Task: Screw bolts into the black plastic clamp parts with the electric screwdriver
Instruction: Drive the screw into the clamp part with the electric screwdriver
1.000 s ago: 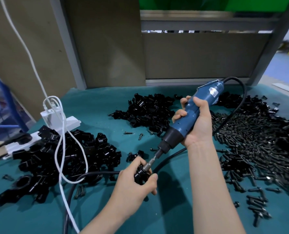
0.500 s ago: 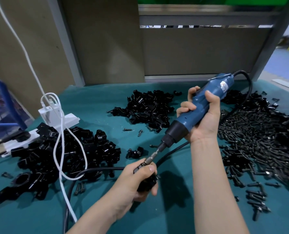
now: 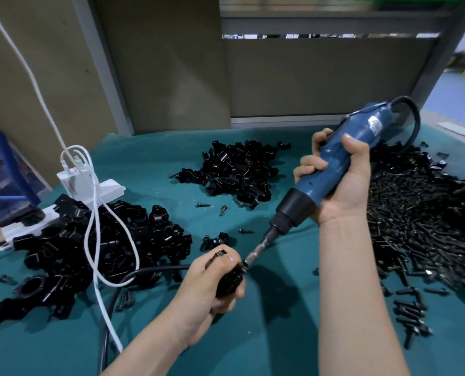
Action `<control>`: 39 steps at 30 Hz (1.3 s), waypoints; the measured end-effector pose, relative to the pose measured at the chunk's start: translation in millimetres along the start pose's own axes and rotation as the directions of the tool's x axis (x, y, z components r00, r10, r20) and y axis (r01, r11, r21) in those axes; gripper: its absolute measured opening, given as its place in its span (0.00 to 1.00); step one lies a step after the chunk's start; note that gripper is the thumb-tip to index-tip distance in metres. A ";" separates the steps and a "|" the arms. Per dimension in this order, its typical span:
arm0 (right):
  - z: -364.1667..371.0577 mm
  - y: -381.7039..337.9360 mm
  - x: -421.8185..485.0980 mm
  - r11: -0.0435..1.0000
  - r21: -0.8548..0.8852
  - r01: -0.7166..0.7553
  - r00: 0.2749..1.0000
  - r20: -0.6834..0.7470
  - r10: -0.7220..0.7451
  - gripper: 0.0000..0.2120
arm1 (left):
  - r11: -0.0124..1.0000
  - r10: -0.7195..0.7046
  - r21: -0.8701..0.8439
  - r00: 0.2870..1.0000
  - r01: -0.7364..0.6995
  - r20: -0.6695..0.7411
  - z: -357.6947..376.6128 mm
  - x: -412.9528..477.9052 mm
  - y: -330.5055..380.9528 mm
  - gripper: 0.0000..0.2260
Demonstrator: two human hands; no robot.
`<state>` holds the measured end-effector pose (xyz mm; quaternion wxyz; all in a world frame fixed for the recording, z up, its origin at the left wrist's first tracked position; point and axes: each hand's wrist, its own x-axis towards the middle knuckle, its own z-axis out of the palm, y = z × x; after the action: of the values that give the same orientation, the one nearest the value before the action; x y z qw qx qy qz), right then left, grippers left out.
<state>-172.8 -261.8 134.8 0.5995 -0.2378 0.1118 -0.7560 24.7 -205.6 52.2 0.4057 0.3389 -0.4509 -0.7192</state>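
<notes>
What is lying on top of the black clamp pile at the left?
A looped white cable drapes across the clamp pile. The white power strip shows at its far edge, partly covered by clamps.

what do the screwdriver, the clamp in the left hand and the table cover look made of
Electric screwdriver: blue body, likely plastic, soft sheen; silvery metal bit. Clamp part: black plastic, glossy highlights. Table cover: teal, matte, probably fabric or felt.

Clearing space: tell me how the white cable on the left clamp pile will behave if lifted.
The white cable hangs in slack loops, so probably floppy and light. It lies across the clamp pile, so it may snag parts.
</notes>
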 end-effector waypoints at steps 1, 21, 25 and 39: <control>1.7 1.3 0.0 1.000 -0.012 -0.005 1.000 0.007 0.005 0.08 | 1.000 0.001 0.010 1.000 -0.001 0.011 -0.4 0.1 0.0 0.07; 7.4 4.8 -2.8 0.999 -0.029 -0.022 0.996 0.089 0.024 0.07 | 0.999 0.020 0.035 1.000 -0.020 -0.001 -5.7 3.5 -3.8 0.09; 10.6 7.9 -1.7 0.999 -0.032 -0.021 0.992 0.128 0.025 0.07 | 1.000 -0.005 0.022 1.000 0.005 -0.019 -5.0 1.9 -3.2 0.09; 12.6 10.1 -1.9 0.999 -0.036 -0.023 0.994 0.102 0.026 0.06 | 0.999 0.047 0.005 0.997 -0.047 -0.063 -4.1 1.8 -4.6 0.07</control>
<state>-157.6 -261.0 140.6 0.6095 -0.2851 0.0968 -0.7334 26.1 -207.5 46.2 0.4362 0.3514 -0.4469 -0.6976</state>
